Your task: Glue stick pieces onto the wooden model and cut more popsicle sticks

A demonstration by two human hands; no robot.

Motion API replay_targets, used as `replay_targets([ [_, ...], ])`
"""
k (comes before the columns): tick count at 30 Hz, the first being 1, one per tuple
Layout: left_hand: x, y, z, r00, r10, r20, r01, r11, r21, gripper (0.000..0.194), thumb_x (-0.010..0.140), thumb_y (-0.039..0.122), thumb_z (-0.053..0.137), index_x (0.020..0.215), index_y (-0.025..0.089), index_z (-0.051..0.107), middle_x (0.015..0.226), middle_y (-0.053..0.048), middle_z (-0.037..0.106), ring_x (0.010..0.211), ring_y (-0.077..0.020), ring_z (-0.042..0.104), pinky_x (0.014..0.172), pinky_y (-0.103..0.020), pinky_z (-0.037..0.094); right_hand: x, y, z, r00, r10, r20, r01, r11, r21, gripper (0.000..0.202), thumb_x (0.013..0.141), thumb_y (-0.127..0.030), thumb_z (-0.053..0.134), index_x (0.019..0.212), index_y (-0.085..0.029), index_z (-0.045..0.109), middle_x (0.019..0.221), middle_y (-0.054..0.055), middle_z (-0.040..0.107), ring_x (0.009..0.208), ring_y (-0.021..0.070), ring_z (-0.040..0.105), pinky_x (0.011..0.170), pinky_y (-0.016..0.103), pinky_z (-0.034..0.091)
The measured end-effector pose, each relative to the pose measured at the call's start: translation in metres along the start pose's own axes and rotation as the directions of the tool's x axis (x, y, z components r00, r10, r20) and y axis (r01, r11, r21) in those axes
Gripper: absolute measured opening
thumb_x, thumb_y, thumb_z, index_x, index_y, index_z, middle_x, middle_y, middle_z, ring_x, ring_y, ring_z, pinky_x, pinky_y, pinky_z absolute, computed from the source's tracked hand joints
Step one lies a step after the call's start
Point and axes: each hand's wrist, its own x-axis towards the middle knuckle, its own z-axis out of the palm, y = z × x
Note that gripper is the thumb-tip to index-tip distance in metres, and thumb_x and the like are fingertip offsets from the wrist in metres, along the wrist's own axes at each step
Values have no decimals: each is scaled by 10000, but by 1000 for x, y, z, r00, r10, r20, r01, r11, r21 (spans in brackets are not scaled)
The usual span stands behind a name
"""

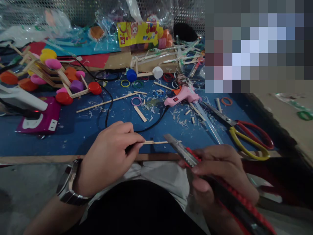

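Left hand (110, 150) pinches a stick (160, 142) — right hand (220, 168) holds a cutter (227, 194) (blade (175, 144) out).

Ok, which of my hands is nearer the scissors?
Right. Your right hand is close to the scissors, on their near side; your left hand is well to their left.

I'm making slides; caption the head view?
Left hand pinches a thin wooden stick; right hand holds a snap-off utility knife.

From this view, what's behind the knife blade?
The stick in the left hand shows as far as the knife blade; a pale bit shows past it, with blue table around. The blade covers the stretch between, so whether they join cannot be seen.
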Motion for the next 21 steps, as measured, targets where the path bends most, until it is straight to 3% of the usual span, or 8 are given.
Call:
replay_targets([
  [4,0,0,1,1000,-2,-5,2,1000,-4,140,926,138,650,940,192,779,779,-3,594,780,-154,540,682,-298,403,2,-13,10,998,-27,56,26,999,19,120,863,-129,675,799,-210,615,962,76,695,770,193,701,620,326,582],
  [7,0,0,1,1000,-5,0,5,1000,-9,148,935,144,642,950,197,780,782,-2,597,785,-155,541,686,-299,404,5,-21,16,995,-60,79,53,995,83,156,831,-38,656,814,-187,614,930,76,731,777,170,734,666,275,606],
  [13,-1,0,1,1000,-19,0,19,1000,-2,135,916,128,662,935,196,776,777,5,583,786,-153,537,680,-301,397,7,-26,19,991,-56,122,46,995,88,160,842,-18,642,821,-175,621,844,57,729,782,149,737,728,239,624],
  [21,-2,0,2,1000,-17,11,17,1000,4,149,926,144,647,955,192,785,784,0,579,781,-157,534,678,-309,402,2,-29,37,991,-117,70,111,990,82,141,847,-44,599,786,-170,613,780,42,696,716,151,687,685,274,601],
])
